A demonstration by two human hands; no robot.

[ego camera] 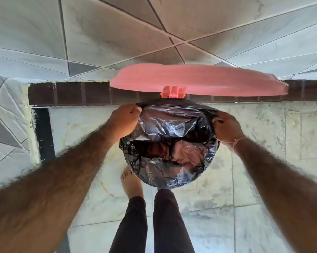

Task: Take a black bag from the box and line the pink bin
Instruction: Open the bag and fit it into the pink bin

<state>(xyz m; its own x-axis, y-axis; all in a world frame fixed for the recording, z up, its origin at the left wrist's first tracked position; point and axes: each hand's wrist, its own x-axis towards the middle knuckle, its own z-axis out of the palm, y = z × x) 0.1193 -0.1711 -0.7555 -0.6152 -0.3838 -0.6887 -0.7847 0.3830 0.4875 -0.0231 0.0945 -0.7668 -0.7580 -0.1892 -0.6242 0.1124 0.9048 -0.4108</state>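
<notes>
I look straight down on the pink bin, whose raised lid (199, 80) stands open at the far side on its hinge (173, 92). A crumpled black bag (172, 141) fills the bin's mouth and folds over its rim, hiding the rim almost all the way round; pink shows through the thin plastic inside. My left hand (124, 118) grips the bag's edge at the far-left rim. At the far-right rim my right hand (227, 128) pinches the bag's edge. The box is not in view.
The bin stands on a marble-patterned tiled floor against a dark brown tiled skirting (72, 94) and a patterned wall. My bare left foot (131, 183) and dark trouser legs (150, 223) are just in front of the bin. A thread bracelet (236, 142) circles my right wrist.
</notes>
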